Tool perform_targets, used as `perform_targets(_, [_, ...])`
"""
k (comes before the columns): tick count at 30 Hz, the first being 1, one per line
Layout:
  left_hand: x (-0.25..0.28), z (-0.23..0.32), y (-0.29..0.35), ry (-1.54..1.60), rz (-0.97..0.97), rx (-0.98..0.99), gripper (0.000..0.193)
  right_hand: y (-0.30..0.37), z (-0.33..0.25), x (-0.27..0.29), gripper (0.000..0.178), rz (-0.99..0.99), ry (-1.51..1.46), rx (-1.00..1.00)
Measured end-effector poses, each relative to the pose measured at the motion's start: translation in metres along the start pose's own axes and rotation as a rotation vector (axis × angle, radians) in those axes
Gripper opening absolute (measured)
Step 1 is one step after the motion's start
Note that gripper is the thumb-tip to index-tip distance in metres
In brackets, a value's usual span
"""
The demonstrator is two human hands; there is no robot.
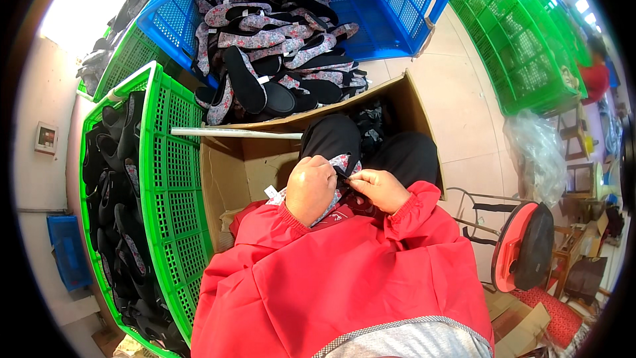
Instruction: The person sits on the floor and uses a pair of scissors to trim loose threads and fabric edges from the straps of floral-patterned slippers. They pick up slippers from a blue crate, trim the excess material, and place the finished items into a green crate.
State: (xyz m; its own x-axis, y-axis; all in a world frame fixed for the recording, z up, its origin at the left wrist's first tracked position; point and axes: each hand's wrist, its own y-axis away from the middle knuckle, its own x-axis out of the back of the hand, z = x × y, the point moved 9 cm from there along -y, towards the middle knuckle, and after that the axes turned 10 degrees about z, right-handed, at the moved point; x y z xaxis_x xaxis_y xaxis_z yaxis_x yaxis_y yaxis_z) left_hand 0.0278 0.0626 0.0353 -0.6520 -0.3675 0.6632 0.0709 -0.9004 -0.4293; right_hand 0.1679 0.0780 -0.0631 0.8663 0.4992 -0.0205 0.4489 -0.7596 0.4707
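Note:
On my lap lies a floral-print fabric slipper [340, 161] with black trim, partly covered by my hands. A white tag [273, 193] sticks out to the left of it. My left hand [310, 189] is closed over the slipper, its fingertips hidden from view. With thumb and fingers, my right hand [381, 187] pinches the slipper's black edge, close to the left fingertips. Exactly what part is between the right fingertips is too small to tell. Both forearms wear red sleeves, and my knees are in black trousers.
An open cardboard box [222, 166] surrounds my legs, with a white rod [236, 133] across it. Ahead, a blue crate [371, 16] holds a heap of floral slippers [262, 36]. A green crate [182, 179] of dark slippers stands left. Green crates [510, 40] and a red-and-black chair [523, 246] are right.

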Motion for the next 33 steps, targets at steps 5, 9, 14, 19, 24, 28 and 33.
perform_targets(5, [0.007,-0.005,-0.006,0.027,0.010,0.055,0.002,0.021,-0.034,0.003,0.024,-0.023,0.005,-0.060])
perform_targets(9, [0.011,-0.012,-0.009,0.038,-0.006,0.152,0.003,0.026,-0.034,0.029,0.030,0.058,-0.354,0.043])
perform_targets(14, [0.015,-0.008,-0.015,0.045,0.028,0.128,0.004,0.020,-0.015,0.037,0.029,0.153,-0.609,0.093])
perform_targets(19, [0.020,0.002,-0.020,-0.014,0.011,0.066,0.005,0.013,0.001,0.024,0.028,0.178,-0.589,0.002])
perform_targets(24, [0.022,0.012,-0.038,-0.027,0.007,0.030,0.005,0.010,-0.001,0.012,0.022,0.206,-0.515,-0.024])
perform_targets(28, [0.016,0.003,-0.058,-0.119,0.073,-0.063,0.010,0.011,-0.008,0.008,0.019,0.177,-0.521,0.059])
perform_targets(33, [0.000,-0.013,-0.062,-0.175,-0.006,-0.105,0.016,0.017,-0.012,0.010,0.033,0.106,-0.524,0.233])
